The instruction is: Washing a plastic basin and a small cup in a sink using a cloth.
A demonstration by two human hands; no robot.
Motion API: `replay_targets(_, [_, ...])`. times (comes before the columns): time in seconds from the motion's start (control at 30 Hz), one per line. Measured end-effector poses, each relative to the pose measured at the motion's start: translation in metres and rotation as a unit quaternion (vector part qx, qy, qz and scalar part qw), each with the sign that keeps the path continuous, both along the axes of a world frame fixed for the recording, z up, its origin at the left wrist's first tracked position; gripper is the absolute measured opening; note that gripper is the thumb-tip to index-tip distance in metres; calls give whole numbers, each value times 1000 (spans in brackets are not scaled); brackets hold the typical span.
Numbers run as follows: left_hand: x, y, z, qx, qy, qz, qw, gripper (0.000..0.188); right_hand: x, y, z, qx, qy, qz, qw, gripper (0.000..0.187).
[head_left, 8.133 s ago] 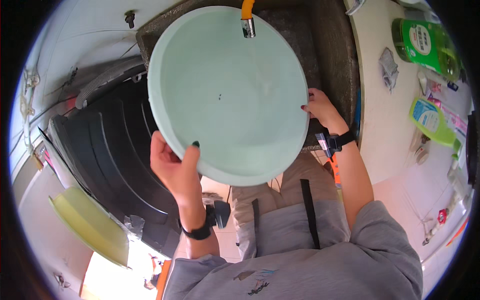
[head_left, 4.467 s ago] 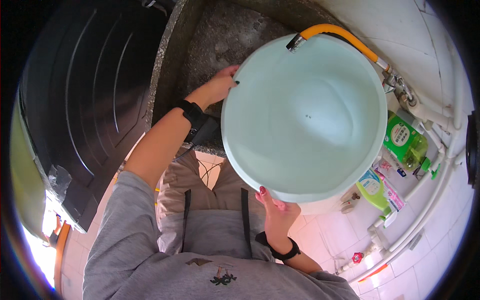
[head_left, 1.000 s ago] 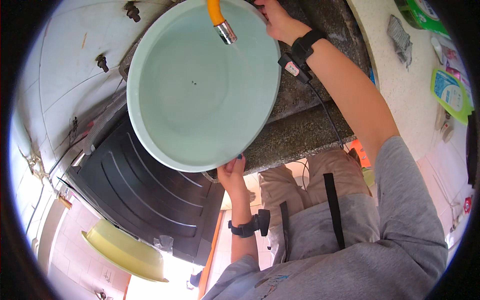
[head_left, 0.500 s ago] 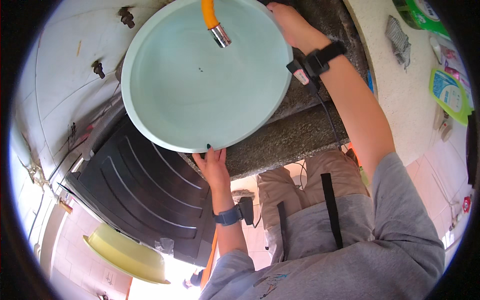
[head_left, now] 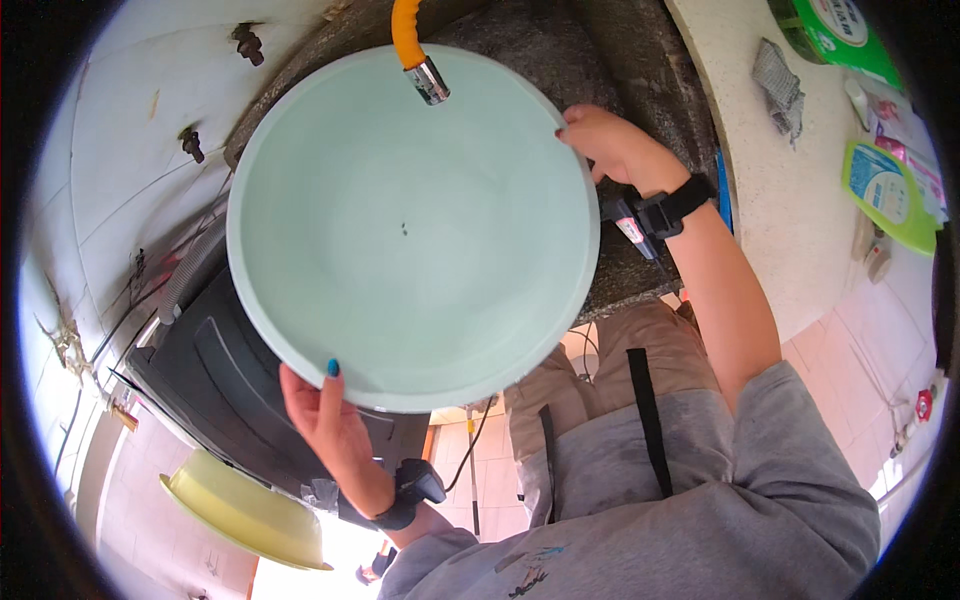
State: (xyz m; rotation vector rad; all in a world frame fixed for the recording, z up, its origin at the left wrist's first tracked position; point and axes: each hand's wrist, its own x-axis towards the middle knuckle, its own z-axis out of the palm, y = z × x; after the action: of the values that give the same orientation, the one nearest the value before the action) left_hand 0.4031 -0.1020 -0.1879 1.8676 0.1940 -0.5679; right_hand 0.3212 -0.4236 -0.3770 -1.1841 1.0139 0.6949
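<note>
Between my hands is a wide, round, pale green basin (head_left: pixel 420 250), its inside facing up with a few dark specks at the middle. My left hand (head_left: pixel 330 425) grips its near left rim, thumb over the edge and fingers underneath. At the right rim, my right hand (head_left: pixel 620 150) is closed on the edge, its fingers partly hidden. An orange hose tap (head_left: pixel 408 35) with a metal tip hangs over the basin's far edge; no water can be seen coming out. Beneath and behind the basin lies a dark stone sink (head_left: pixel 640 60).
A pale counter (head_left: pixel 740 170) on the right bears a grey cloth (head_left: pixel 780 90), a green bottle (head_left: pixel 835 35) and a lime-edged pack (head_left: pixel 890 195). A dark ribbed panel (head_left: pixel 200 370) stands at the left. Below it is a yellow basin (head_left: pixel 245 510). Wall fittings (head_left: pixel 247 43) protrude at the upper left.
The green basin has come nearer to me, away from beneath the hose tap. My left hand has moved left and nearer along with its rim; my right hand has come nearer too.
</note>
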Motion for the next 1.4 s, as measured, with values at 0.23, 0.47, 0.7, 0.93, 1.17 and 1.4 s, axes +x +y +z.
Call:
replay_targets(0.23, [19,-53,80,50,-90,-101,990,16,-16,60,12,85,-40,8,996,74])
replay_targets(0.47, [-9,-125,132,212,-97,-177,956,20,-27,134,18,281,-74,-90,953,67])
replay_targets(0.7, [-49,-171,142,300,-131,-196,925,15,-4,217,9,502,-221,-172,818,62])
replay_targets(0.93, [-53,-169,143,309,-139,-197,920,12,-10,194,44,423,-256,-98,864,57])
replay_targets(1.17, [13,-100,133,110,-64,-43,991,6,-78,119,22,191,-147,-54,969,41])
replay_targets(1.4, [54,-13,49,-17,133,111,985,12,-105,20,78,184,-101,-132,969,30])
